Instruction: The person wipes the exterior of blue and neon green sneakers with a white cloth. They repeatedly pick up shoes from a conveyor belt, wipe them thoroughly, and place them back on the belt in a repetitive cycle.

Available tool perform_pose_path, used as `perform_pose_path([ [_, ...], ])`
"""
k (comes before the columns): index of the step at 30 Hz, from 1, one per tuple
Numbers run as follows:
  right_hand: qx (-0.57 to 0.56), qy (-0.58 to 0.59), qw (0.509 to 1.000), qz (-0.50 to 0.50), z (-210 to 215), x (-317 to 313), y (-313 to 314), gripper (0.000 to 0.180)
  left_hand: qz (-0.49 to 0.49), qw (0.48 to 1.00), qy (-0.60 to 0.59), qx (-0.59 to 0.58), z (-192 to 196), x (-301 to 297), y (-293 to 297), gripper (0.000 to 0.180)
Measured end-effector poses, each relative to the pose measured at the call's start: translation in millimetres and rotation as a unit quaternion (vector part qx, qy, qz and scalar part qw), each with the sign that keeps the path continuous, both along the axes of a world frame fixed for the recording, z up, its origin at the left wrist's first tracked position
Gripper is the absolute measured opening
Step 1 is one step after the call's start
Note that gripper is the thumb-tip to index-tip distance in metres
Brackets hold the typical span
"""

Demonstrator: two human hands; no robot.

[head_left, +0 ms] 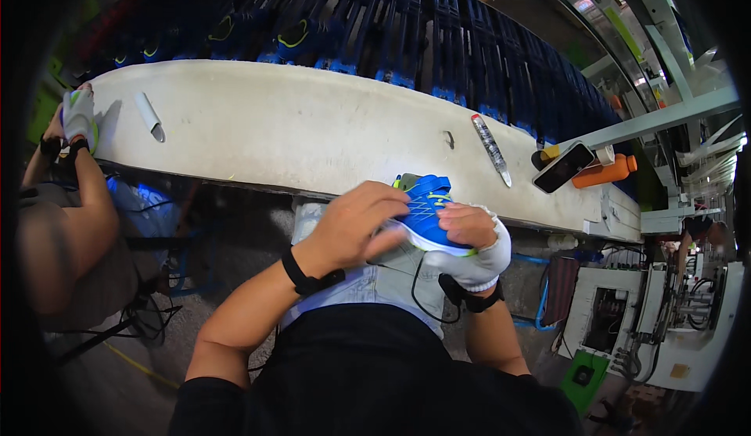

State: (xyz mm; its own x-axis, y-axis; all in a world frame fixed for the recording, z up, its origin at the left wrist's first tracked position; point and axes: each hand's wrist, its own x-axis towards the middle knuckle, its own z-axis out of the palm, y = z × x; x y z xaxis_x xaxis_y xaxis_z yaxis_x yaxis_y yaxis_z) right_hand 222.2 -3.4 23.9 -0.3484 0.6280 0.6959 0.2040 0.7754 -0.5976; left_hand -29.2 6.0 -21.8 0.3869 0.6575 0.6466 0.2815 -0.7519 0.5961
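Note:
Just in front of me, over the near edge of the bench, I hold a small blue sports shoe (426, 215) with yellow-green laces and a white sole. My right hand (477, 240), in a white glove that leaves fingers bare, grips it from the right around the toe end, thumb side on the upper. From the left, my bare left hand (356, 225) is closed around the shoe's side, its fingers near the collar and its thumb by the sole. That hand is slightly blurred. The shoe's underside is hidden.
A long pale bench (282, 115) curves across, with a marker pen (492, 150), a phone (563, 168), an orange bottle (606, 172) and a white tube-like piece (149, 116). Behind it, dark shoes (301, 37) lie on a blue slatted conveyor (383, 29). A co-worker's gloved hand (79, 115) is at left.

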Motion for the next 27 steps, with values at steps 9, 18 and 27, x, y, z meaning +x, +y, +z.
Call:
perform_pose_path([
  [9, -0.269, 0.313, 0.897, -0.156, -5, -37, 27, 0.056, 0.005, 0.995, 0.054, 0.089, 49, -47, 24, 0.068],
  [18, -0.205, 0.141, 0.967, 0.062, 21, -80, 87, 0.087, 0.041, 0.986, 0.111, -0.116, 80, -35, 65, 0.061],
  [27, -0.261, 0.411, 0.868, 0.102, -16, -106, 108, 0.022, 0.098, 0.952, 0.142, -0.252, 83, -52, 78, 0.077],
])
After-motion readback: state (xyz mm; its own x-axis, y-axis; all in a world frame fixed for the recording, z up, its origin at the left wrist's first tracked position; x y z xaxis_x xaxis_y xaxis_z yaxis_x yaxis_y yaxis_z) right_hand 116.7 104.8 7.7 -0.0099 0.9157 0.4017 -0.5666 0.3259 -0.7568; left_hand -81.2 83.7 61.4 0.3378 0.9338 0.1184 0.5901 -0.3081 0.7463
